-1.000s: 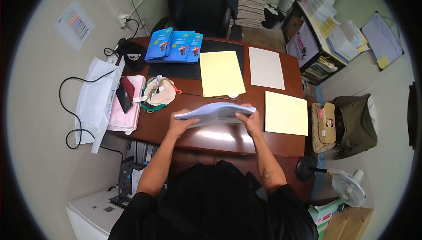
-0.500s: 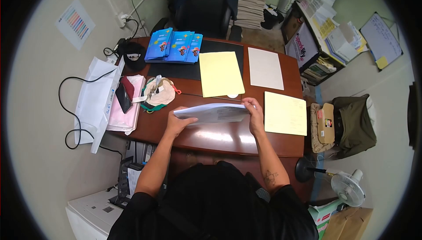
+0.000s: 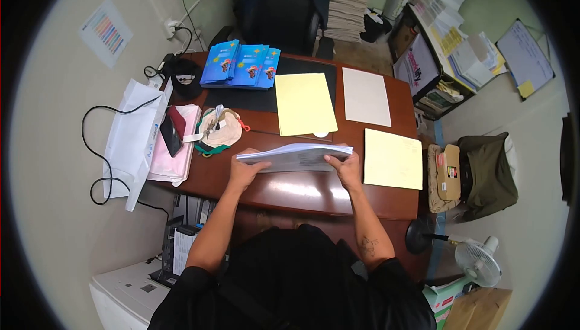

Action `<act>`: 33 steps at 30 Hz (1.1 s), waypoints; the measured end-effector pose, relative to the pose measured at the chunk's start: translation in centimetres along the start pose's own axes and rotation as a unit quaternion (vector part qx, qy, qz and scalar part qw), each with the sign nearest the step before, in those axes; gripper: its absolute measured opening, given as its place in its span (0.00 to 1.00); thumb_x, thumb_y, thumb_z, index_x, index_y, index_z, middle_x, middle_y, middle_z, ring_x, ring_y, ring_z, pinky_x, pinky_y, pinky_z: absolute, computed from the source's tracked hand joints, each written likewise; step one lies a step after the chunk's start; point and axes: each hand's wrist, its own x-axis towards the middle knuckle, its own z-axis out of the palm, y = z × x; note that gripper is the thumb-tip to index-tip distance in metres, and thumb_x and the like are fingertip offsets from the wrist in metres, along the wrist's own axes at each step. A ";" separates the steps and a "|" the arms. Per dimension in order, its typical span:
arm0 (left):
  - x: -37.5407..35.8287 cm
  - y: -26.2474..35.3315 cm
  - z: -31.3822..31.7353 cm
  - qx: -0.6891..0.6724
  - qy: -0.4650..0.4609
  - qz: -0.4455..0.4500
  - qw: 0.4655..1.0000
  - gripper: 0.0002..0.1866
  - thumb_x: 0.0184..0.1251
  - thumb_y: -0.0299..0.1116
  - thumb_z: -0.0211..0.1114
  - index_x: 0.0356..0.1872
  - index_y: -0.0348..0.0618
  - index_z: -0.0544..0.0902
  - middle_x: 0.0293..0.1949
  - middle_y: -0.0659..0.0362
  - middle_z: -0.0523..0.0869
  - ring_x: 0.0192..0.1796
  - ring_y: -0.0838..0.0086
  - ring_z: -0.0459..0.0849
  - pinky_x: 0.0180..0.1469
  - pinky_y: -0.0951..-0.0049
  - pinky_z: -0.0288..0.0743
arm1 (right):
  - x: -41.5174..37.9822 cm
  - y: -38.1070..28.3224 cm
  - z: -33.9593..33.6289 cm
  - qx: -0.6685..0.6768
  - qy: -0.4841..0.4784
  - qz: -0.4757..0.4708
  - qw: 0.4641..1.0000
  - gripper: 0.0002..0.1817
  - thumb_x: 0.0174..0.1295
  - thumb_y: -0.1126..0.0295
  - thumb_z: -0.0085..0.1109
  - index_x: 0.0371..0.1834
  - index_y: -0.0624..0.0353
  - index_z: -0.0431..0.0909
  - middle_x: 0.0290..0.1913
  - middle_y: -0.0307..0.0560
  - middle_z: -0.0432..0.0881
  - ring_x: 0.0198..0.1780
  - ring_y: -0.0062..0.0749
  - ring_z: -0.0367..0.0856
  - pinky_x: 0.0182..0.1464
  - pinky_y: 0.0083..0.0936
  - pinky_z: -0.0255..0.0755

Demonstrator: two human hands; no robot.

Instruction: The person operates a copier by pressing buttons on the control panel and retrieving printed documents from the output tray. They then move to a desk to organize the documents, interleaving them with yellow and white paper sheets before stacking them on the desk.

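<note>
A stack of white printed sheets [image 3: 296,158] is held up on edge over the front part of the brown desk [image 3: 290,192]. My left hand [image 3: 244,169] grips its left end, thumb on the near face. At the right end my right hand [image 3: 345,167] pinches the sheets, its thumb also on the near face. Beyond the stack lies a yellow paper pile [image 3: 306,104]. Another yellow pile [image 3: 393,158] is to the right of my right hand, and a white sheet [image 3: 366,96] lies behind it.
Blue booklets [image 3: 238,65] sit at the back left. A round cloth item [image 3: 220,131], pink papers [image 3: 175,155] and a black cap [image 3: 183,79] lie on the desk's left side. A fan [image 3: 477,260] stands at the lower right, and a black chair [image 3: 279,13] is behind the desk.
My right hand has shifted its hold from the sheets' upper right corner to the near face, with the thumb now lower. The stack is bowed slightly more and sits a little lower.
</note>
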 end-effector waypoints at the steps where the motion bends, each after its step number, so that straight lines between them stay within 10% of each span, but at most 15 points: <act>1: -0.8 0.8 0.1 0.015 0.025 0.018 0.999 0.26 0.43 0.22 0.82 0.47 0.38 0.83 0.42 0.61 0.86 0.45 0.78 0.81 0.48 0.76 0.76 | -0.7 -0.4 -0.1 -0.015 -0.006 0.001 1.000 0.21 0.48 0.80 0.75 0.46 0.59 0.79 0.42 0.40 0.83 0.46 0.23 0.79 0.51 0.22 0.73; 4: -1.3 0.6 0.4 0.023 0.080 0.084 0.993 0.29 0.42 0.19 0.81 0.50 0.39 0.82 0.47 0.60 0.84 0.49 0.78 0.80 0.52 0.74 0.78 | -0.9 1.5 0.1 0.011 -0.013 -0.057 0.998 0.29 0.46 0.85 0.73 0.53 0.60 0.74 0.48 0.44 0.80 0.49 0.24 0.78 0.49 0.20 0.76; 6: -1.1 -0.4 0.2 -0.006 -0.002 -0.012 1.000 0.26 0.43 0.19 0.81 0.47 0.39 0.82 0.45 0.60 0.84 0.45 0.78 0.81 0.49 0.76 0.79 | -1.2 2.0 0.2 -0.039 -0.010 -0.023 0.999 0.23 0.48 0.85 0.72 0.49 0.61 0.76 0.44 0.42 0.81 0.46 0.23 0.79 0.47 0.19 0.75; 12: -0.9 2.7 2.0 -0.110 0.124 0.025 0.986 0.11 0.48 0.20 0.78 0.31 0.36 0.84 0.29 0.62 0.85 0.33 0.80 0.82 0.39 0.78 0.77 | -1.0 0.3 0.7 -0.005 0.035 -0.032 0.999 0.13 0.51 0.80 0.74 0.38 0.63 0.81 0.35 0.39 0.84 0.37 0.22 0.81 0.45 0.22 0.77; 18: -0.7 0.8 0.2 0.003 0.016 0.018 1.000 0.14 0.50 0.18 0.77 0.38 0.37 0.84 0.32 0.63 0.85 0.36 0.81 0.82 0.40 0.80 0.78 | -1.1 -0.1 0.3 -0.051 0.004 0.000 0.999 0.13 0.51 0.80 0.74 0.38 0.64 0.81 0.36 0.43 0.86 0.38 0.23 0.83 0.44 0.23 0.78; 33: 0.3 0.6 1.1 -0.012 0.119 0.049 0.992 0.10 0.49 0.19 0.77 0.33 0.34 0.85 0.32 0.60 0.88 0.34 0.79 0.83 0.40 0.75 0.78 | -0.8 0.3 0.9 -0.040 0.015 -0.006 0.999 0.09 0.52 0.83 0.73 0.35 0.65 0.82 0.33 0.41 0.85 0.36 0.22 0.81 0.43 0.21 0.76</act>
